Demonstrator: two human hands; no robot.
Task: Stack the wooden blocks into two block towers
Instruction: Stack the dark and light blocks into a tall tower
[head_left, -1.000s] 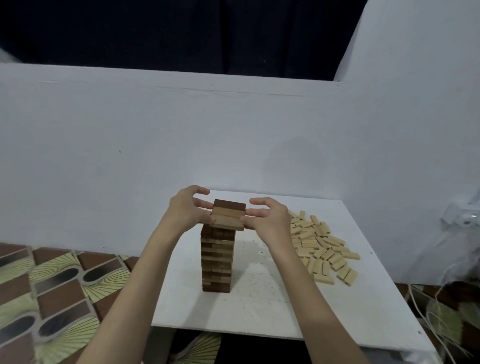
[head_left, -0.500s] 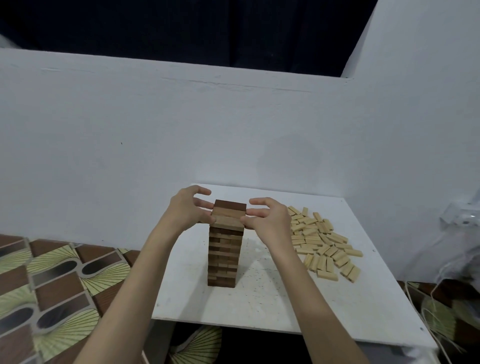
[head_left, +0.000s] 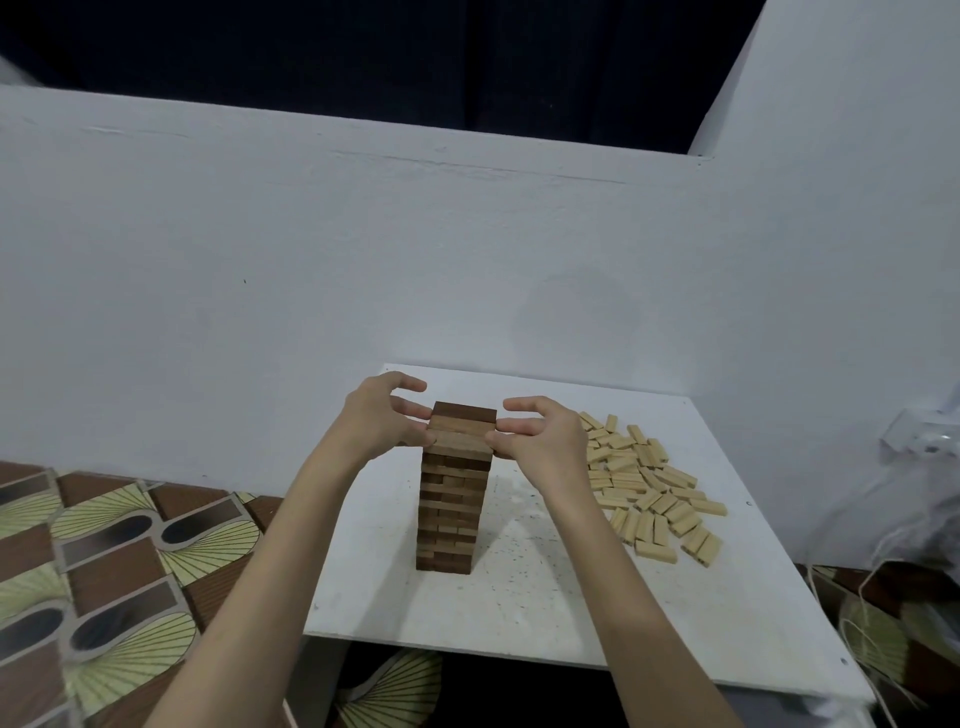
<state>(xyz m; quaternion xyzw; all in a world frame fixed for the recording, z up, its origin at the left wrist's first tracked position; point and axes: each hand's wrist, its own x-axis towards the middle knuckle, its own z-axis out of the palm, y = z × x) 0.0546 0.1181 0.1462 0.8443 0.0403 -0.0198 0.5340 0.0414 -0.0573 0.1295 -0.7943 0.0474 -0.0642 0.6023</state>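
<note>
Here, tower (head_left: 453, 488) top between hands (head_left: 470, 428).

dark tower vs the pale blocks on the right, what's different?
Colour: the dark tower is brown wood; the pale blocks are light tan.
Pose: the tower stands upright in stacked layers; the pale blocks lie loose and flat on the white table.
Contact: the left hand and right hand touch the tower's top; nothing touches the pale blocks.
Shared: same table.

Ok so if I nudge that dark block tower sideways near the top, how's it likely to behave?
The dark block tower is tall on a narrow base, so it would probably tip rather than slide. Its loosely stacked layers look slightly uneven, so top blocks may shift first. The left hand and right hand touching its top layer likely steady it.
</note>
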